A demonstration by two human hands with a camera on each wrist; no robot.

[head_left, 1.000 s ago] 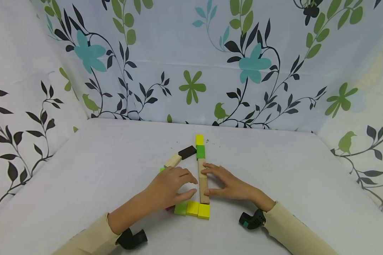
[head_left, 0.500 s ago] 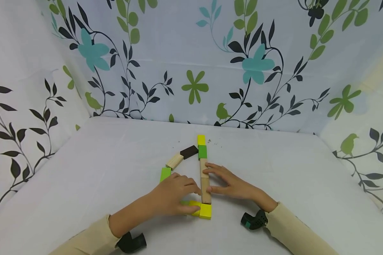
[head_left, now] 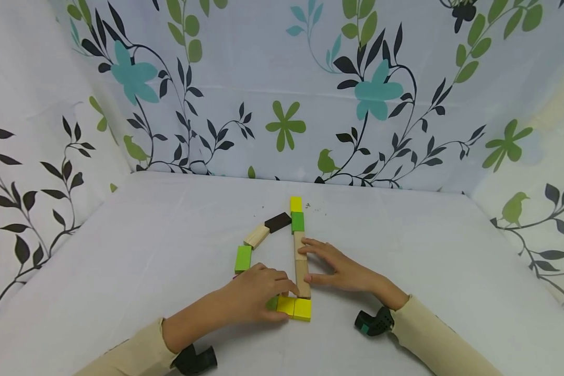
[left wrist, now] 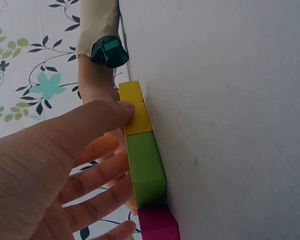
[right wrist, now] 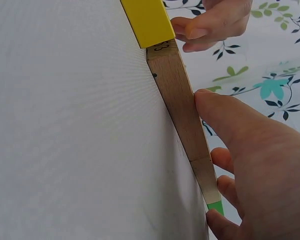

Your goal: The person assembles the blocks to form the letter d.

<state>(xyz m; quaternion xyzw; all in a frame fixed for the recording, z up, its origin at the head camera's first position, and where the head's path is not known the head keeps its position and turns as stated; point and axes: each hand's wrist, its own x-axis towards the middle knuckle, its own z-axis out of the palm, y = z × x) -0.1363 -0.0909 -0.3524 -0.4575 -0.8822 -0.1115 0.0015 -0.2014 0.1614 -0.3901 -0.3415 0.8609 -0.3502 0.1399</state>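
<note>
Coloured and plain wooden blocks form a closed outline on the white cloth. My left hand pinches a yellow block in the near row, thumb on its near side and index finger at the far side. Beside that block lie another yellow block and a green block. My right hand rests with spread fingers along the right side of two plain wooden blocks, its thumb on the nearer one. A magenta block is mostly hidden by the left hand in the head view.
Farther off, the outline continues with a green block, a pale wooden block, a dark brown block, a green block and a yellow block. A leaf-patterned curtain stands behind the cloth.
My left hand has come down and towards me from beside the plain wooden blocks to the near row, and its thumb and index finger have closed about a yellow block. The right hand stays put.
</note>
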